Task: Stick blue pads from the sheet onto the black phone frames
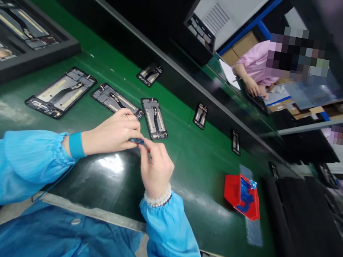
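Note:
My left hand (116,133) and my right hand (156,166) meet above the green bench. Between their fingertips they pinch a small, flat, dark bluish piece (136,140), mostly covered by the fingers; its kind cannot be made out. Just beyond the left hand lies a phone frame (114,98) with a black flex cable, partly hidden by that hand. Another phone frame (155,119) is right behind the fingertips. A larger-looking phone frame (62,92) rests to the left of these, apart from both hands.
On the left stands a dark foam tray (70,43) holding phone frames. Several more frames, such as one phone frame (200,116), lie along the bench's back ledge. A red bin (230,189) with blue bits sits right. Across the partition a person in pink (256,66) works.

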A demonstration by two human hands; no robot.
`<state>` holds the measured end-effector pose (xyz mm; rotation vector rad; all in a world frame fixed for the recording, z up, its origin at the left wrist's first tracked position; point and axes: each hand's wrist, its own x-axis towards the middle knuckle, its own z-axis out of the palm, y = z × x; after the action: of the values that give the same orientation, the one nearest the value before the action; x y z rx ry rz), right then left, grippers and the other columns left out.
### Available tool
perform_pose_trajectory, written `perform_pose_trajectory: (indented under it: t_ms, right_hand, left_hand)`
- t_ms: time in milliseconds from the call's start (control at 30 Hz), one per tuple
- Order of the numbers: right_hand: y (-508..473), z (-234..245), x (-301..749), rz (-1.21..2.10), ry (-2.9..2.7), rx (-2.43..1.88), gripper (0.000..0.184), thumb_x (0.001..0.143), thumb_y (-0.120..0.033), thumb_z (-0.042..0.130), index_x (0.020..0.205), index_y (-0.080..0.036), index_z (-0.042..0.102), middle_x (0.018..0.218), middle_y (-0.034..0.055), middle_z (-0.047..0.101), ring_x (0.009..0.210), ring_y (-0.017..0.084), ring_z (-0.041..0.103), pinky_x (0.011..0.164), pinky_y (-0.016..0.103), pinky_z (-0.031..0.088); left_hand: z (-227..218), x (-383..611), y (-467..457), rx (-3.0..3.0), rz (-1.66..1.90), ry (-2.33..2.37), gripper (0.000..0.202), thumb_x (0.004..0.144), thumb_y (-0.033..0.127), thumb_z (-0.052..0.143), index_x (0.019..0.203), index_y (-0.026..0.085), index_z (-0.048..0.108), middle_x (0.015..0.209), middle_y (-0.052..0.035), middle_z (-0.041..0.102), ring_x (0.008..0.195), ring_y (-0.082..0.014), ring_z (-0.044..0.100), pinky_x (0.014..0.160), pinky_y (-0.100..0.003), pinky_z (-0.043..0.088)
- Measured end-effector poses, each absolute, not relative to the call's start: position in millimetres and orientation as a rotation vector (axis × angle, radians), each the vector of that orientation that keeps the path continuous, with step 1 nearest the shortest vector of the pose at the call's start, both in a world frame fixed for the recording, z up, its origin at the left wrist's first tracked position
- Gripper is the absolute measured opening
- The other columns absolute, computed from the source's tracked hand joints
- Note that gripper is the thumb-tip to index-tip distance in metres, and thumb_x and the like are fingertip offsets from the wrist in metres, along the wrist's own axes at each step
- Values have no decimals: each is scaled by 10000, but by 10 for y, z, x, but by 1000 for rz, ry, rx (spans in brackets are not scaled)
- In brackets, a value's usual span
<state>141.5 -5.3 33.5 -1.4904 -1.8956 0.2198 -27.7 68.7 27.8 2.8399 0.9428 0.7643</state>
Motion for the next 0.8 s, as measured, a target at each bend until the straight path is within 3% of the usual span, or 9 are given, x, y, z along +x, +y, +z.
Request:
perform_pose_trajectory:
  t_ms: [167,267,533,633,700,767,800]
  right_hand:
    - [-76,301,1372,904,-1266,-1561,220,749,-390,650,708,-178,605,592,-32,570,485,63,463,488,202,396]
    - [-92,284,1297,1244,-922,-1469,228,685,-377,678,711,-156,625,598,-12,621,439,51,461,402,177,338]
    - [-75,229,1049,1227,-467,-1306,181,618,-299,700,647,-149,603,548,-35,590,423,45,483,365,149,352]
    - [-133,278,1090,1154,-515,-1268,176,643,-295,693,637,-157,583,528,-45,562,442,50,501,385,148,374]
    - [-174,318,1153,1203,-541,-1244,193,653,-310,694,635,-160,574,535,-45,556,458,53,508,388,147,379]
    - [-201,346,1217,1322,-535,-1219,210,652,-324,696,631,-164,563,542,-48,548,461,53,500,377,146,375]
    - [-208,354,1243,1377,-526,-1208,217,650,-329,697,628,-166,556,541,-52,540,458,53,493,371,147,374]
  left_hand:
    - [316,-258,645,2872,849,1028,202,832,253,561,916,172,725,804,-71,680,835,-238,591,877,-431,372]
    - [332,-231,615,2902,904,1036,204,820,233,562,916,159,727,786,-83,680,819,-244,590,860,-434,390]
    - [290,-158,580,2871,854,1114,278,814,189,559,1053,113,680,827,-117,691,861,-278,607,862,-470,415]
    - [249,-171,607,2799,787,1149,417,816,207,574,1202,48,589,1032,-184,680,1063,-329,567,978,-520,345]
    - [247,-181,602,2675,816,1139,511,812,249,582,1271,28,528,1265,-227,570,1254,-365,429,1057,-548,249]
    - [278,-178,565,2420,824,1071,481,838,300,535,1268,85,546,1351,-181,517,1293,-338,397,1074,-513,259]
    - [304,-171,538,2239,791,1027,427,860,328,492,1221,123,590,1298,-146,571,1226,-308,477,1040,-476,331]
